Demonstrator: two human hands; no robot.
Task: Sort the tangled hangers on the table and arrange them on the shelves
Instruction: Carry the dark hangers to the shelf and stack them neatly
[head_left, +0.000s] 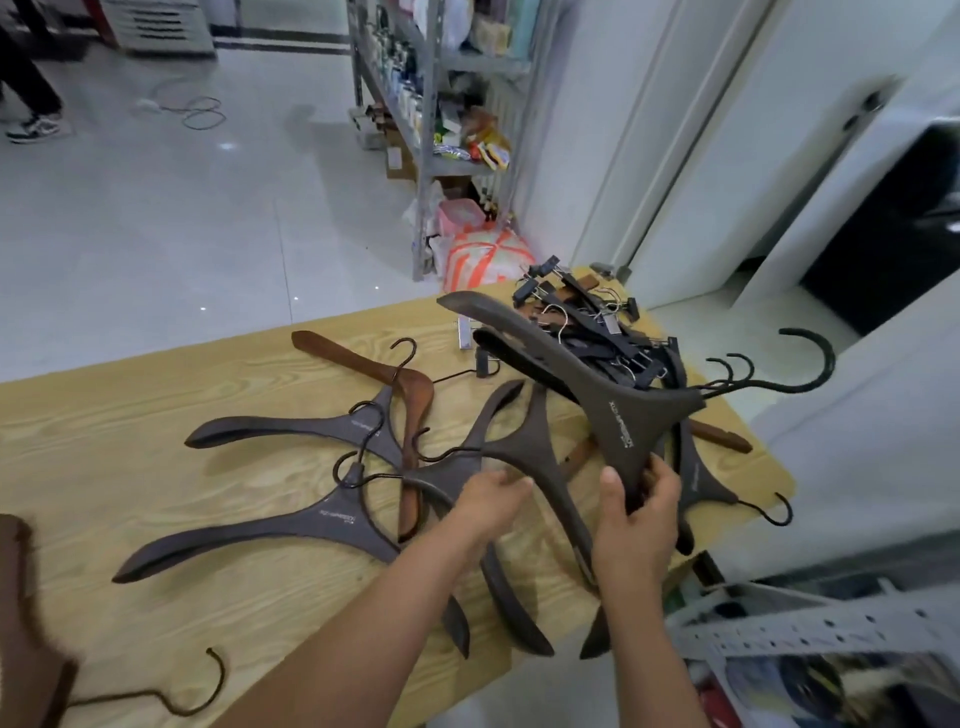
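Dark grey hangers lie tangled on the pale wood surface (156, 415), and one large hanger (618, 415) is lifted above the rest. The right hand (641, 512) pinches its lower arm, thumb on the near face and fingers curled behind; its hook (800, 364) points away to the right of that hand, past the surface's edge. The left hand (491, 501) closes its fingers over the neck of a second hanger (524, 447) that lies flat just beside it, with several crossed arms fanning toward the viewer under both wrists. Left of the left hand two more grey hangers (291, 530) lie apart from the tangle, hooks overlapping, and a brown hanger (410, 410) runs beneath them. Beyond the right hand a heap of clip hangers (587, 317) fills the far corner. Another brown hanger end (722, 436) shows just right of the lifted one. Well to the left, at the near edge, a thin hook (208, 680) lies on the wood. Farther off beyond the hands a metal shelf (431, 130) stands on the tiled floor (182, 234); a perforated rack (779, 629) sits close below the right forearm.
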